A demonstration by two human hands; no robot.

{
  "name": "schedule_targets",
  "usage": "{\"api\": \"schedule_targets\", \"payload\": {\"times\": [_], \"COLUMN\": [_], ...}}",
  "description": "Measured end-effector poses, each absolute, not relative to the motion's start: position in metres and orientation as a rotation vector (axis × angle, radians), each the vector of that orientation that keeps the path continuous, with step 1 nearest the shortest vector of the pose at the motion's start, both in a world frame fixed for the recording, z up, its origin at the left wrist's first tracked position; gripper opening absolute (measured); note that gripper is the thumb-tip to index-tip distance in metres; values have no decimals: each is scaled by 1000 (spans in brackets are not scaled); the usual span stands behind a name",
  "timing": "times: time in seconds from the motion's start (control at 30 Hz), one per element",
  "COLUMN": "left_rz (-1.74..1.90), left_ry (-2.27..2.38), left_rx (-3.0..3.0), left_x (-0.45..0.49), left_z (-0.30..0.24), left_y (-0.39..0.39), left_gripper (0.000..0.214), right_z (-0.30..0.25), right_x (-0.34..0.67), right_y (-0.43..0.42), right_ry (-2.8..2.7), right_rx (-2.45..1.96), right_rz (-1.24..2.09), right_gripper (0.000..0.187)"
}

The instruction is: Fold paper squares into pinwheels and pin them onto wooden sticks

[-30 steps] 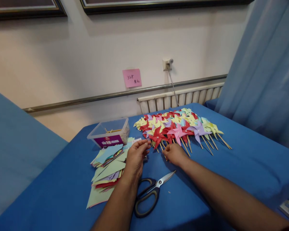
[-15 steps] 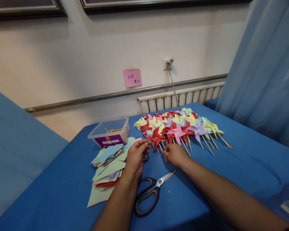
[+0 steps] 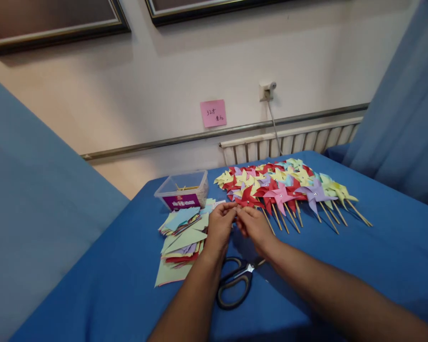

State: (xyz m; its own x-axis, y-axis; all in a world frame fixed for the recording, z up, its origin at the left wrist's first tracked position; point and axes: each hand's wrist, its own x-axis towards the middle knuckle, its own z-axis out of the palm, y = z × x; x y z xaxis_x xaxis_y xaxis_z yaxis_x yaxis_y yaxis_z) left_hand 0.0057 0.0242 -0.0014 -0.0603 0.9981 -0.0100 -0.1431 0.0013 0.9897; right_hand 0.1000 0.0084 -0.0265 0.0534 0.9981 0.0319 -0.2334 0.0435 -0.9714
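My left hand (image 3: 221,225) and my right hand (image 3: 255,227) meet above the blue table, fingertips pinched together and touching. Whatever is between those fingertips is too small or hidden to make out. Just behind them lies a red paper pinwheel (image 3: 248,196), at the front of a large pile of pinwheels on wooden sticks. A pink pinwheel (image 3: 281,195) and a purple pinwheel (image 3: 316,192) are farther right. Below my hands rest the dark-handled scissors (image 3: 234,289), their blades partly covered by my right forearm.
Left of my hands are stacks of coloured paper (image 3: 180,240). A clear plastic box (image 3: 199,187) with a purple label and some sticks inside stands behind them. A blue cloth (image 3: 128,266) covers the table, with a radiator (image 3: 288,142) along the wall.
My right hand has left the stick beside the red pinwheel and moved left to meet my left hand. Their fingertips now touch. The whole view has shifted slightly.
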Motion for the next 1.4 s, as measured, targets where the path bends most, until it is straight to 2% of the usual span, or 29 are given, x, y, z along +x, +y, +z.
{"api": "schedule_targets", "payload": {"times": [0.17,0.3,0.47,0.57,0.67,0.77,0.93,1.2,1.4], "left_rz": [1373,1389,841,528,315,299,335,576,491], "left_ry": [1242,1557,2352,2480,2497,2505,2594,2662,2587], "left_rx": [1187,1580,1855,1824,1791,1785,1751,1663,1727], "left_x": [-5,-37,-93,-112,-119,-120,-120,-114,-109], "left_z": [-2,17,29,21,13,12,16,27,32], "left_y": [33,40,42,47,53,57,57,51,47], "left_gripper": [27,19,29,38,30,24,28,24,31], "right_z": [-42,-58,-59,-59,-60,-62,-61,-57,-57], "right_x": [70,81,85,82,81,79,75,76,76], "right_y": [11,10,7,5,4,2,-1,-3,-4], "right_ry": [-930,-1242,-1338,-1388,-1422,-1465,-1563,-1609,-1658], "right_rx": [-949,-981,-992,-994,-1003,-989,-1006,-1046,-1034], "right_rz": [1331,1268,1312,1297,1292,1284,1243,1234,1203], "right_gripper": [42,30,25,23,21,19,18,15,13]}}
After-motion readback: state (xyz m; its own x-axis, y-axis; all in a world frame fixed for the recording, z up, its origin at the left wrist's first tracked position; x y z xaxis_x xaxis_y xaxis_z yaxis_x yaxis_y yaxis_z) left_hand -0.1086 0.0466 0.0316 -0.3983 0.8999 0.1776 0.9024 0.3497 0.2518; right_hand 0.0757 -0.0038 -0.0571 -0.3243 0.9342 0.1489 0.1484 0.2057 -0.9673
